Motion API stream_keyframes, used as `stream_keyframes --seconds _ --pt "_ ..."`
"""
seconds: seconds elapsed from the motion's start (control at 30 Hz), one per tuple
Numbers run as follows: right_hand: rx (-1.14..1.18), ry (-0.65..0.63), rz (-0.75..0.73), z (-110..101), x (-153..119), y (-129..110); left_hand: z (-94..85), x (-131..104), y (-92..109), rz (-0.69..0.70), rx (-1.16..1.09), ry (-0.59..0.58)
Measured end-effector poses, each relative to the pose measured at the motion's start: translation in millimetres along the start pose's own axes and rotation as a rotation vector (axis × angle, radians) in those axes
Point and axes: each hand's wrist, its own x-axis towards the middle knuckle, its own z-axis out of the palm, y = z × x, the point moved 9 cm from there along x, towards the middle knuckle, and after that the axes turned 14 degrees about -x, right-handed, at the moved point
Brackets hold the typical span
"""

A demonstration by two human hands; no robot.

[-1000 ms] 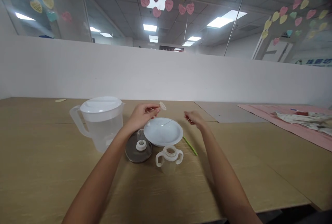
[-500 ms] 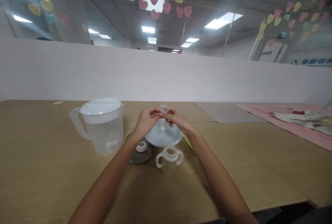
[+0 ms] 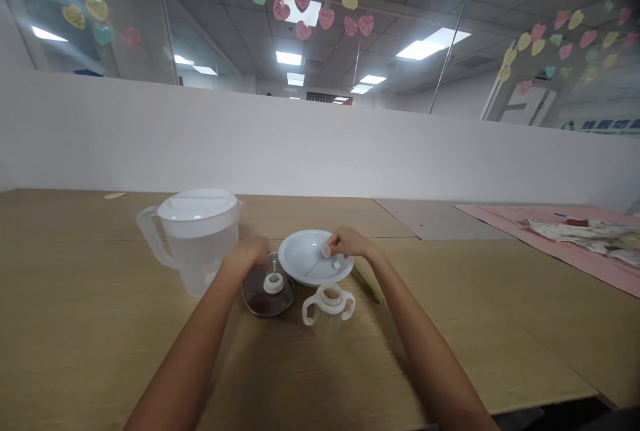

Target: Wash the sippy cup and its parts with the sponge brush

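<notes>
My right hand is over the right side of a white bowl, fingers pinched on a small translucent round piece. A small white knobbed end shows below the fingers; it looked joined to this piece earlier. My left hand reaches over the back of a dark metal dish, its fingers mostly hidden. Right beside them a clear small part stands on the dish, with a white ring in front. Nearer me stands a clear bottle with a two-handled white collar, its mouth uncovered.
A translucent lidded pitcher stands left of the dish, close to my left forearm. A green stalk-like thing lies right of the bowl. A pink cloth with papers is at the far right. A white wall rises behind the table.
My hands have parted from above the bowl. The left moved left and down to the metal dish; the right lowered with the translucent piece, now tilted, towards the bowl.
</notes>
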Motion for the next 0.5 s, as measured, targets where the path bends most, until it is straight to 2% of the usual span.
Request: stream_keyframes --seconds 0.07,0.17,0.3,0.4,0.5 --pt "-0.180 -0.015 0.070 12.0 4.8 -6.7 7.7 2.4 1.4 -0.002 -0.022 -0.050" --pt "-0.260 -0.028 0.141 29.5 10.6 -17.9 16.0 4.7 8.2 0.005 -0.052 -0.081" --pt "-0.225 -0.134 0.037 42.2 9.6 -29.0 25.1 7.8 16.7 0.003 -0.064 -0.102" --pt "-0.130 -0.145 -0.064 25.1 1.3 -28.4 30.4 8.2 15.5 -0.043 -0.049 -0.112" --pt "0.033 0.068 -0.044 -20.9 -12.5 -19.3 32.6 5.7 11.6 -0.086 -0.044 -0.122"
